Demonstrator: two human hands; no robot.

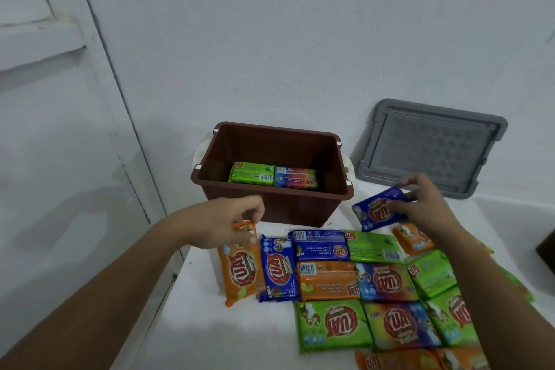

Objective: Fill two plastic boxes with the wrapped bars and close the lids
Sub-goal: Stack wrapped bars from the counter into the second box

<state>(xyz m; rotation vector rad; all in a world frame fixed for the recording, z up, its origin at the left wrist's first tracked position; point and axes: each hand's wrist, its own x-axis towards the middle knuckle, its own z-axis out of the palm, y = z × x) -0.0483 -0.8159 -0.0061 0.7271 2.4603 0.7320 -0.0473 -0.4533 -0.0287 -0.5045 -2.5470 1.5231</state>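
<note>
A brown plastic box (270, 204) stands open at the back of the white table, with a green bar (251, 173) and a blue bar (295, 178) lying on its bottom. My left hand (228, 219) pinches the top edge of an orange bar (240, 264) that lies at the left end of the spread. My right hand (426, 204) grips a blue bar (375, 212) lifted just right of the box. Several more orange, blue and green wrapped bars (354, 288) cover the table in front.
A grey lid (432, 147) leans against the white wall behind my right hand. The white table (204, 324) ends at its left edge near a pale door (60, 129). A dark object (546, 246) shows at the right border.
</note>
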